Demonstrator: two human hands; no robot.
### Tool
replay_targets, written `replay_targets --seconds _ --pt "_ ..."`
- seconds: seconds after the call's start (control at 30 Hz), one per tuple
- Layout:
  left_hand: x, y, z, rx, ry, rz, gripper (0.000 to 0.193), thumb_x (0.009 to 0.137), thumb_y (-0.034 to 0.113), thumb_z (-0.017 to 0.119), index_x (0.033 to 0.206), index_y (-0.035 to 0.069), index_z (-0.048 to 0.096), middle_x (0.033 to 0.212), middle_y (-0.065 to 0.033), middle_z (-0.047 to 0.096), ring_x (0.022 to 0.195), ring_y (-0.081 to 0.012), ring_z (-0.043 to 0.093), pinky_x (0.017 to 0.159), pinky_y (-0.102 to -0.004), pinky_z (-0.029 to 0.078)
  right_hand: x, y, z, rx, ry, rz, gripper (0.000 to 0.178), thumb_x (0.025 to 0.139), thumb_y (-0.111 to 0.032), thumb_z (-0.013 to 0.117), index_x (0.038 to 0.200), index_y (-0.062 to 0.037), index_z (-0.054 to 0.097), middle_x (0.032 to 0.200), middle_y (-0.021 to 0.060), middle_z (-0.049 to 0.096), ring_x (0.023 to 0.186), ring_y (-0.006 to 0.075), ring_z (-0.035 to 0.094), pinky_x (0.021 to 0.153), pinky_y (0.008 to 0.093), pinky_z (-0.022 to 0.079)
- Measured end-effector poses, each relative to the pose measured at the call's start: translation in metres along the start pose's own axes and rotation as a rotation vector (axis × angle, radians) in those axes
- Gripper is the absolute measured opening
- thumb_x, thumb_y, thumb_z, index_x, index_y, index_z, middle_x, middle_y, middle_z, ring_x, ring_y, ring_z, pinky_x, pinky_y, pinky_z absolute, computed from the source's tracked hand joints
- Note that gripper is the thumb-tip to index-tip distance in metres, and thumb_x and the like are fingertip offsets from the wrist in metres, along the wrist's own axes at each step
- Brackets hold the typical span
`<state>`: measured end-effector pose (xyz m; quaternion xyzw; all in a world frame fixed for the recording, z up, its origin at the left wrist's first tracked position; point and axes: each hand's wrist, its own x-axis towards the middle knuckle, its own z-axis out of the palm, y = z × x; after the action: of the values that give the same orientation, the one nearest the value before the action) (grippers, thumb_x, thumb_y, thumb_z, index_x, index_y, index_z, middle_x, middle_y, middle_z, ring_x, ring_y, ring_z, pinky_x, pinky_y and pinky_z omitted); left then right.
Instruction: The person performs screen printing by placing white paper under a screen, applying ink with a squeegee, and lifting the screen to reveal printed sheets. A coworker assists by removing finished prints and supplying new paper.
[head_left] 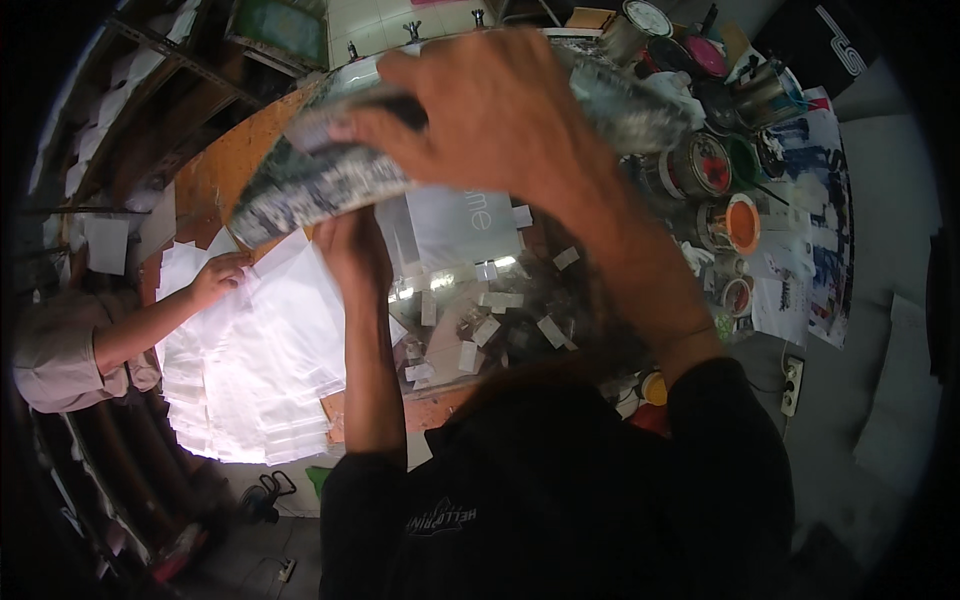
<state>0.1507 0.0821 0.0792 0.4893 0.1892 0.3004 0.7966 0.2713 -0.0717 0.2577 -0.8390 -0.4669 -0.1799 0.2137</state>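
A paint-splattered printing frame is raised at a tilt across the far part of the table. My right hand, close to the camera and smeared by motion, is closed around a blurred grey bar over the frame. Whether that bar is a separate tool I cannot tell. Under the frame's near edge reaches my left hand, its fingertips hidden, beside a stack of white translucent sheets. A grey translucent sheet with pale lettering lies flat to its right.
Another person's hand touches the white sheets from the left. Small pale tape-like pieces dot the glossy tabletop. Open paint tins, one orange and one red, crowd the right side. Metal clamps stand behind the frame.
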Motion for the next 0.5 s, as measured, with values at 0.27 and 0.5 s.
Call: replay_targets --seconds 0.27,0.5 --pt "0.094 -0.140 -0.031 1.466 -0.158 0.580 0.019 0.094 0.014 0.066 0.107 0.005 0.076 0.105 -0.0175 0.075 0.097 -0.0333 0.071 0.087 -0.0384 0.054 0.080 0.022 -0.044 0.094 -0.311 0.080 0.048 0.103 -0.035 0.061 0.067 -0.0029 0.062 0.048 -0.0049 0.035 0.044 0.0064 0.031 0.038 0.0275 0.030" --pt "0.081 -0.081 -0.081 1.032 0.054 0.329 0.016 0.096 0.008 0.065 0.107 -0.001 0.074 0.087 -0.0131 0.075 0.077 -0.0229 0.071 0.066 -0.0358 0.057 0.100 0.016 -0.068 0.223 -0.404 0.265 0.054 0.102 -0.040 0.061 0.064 -0.0020 0.064 0.047 0.0002 0.041 0.043 0.0108 0.037 0.043 0.0317 0.038"
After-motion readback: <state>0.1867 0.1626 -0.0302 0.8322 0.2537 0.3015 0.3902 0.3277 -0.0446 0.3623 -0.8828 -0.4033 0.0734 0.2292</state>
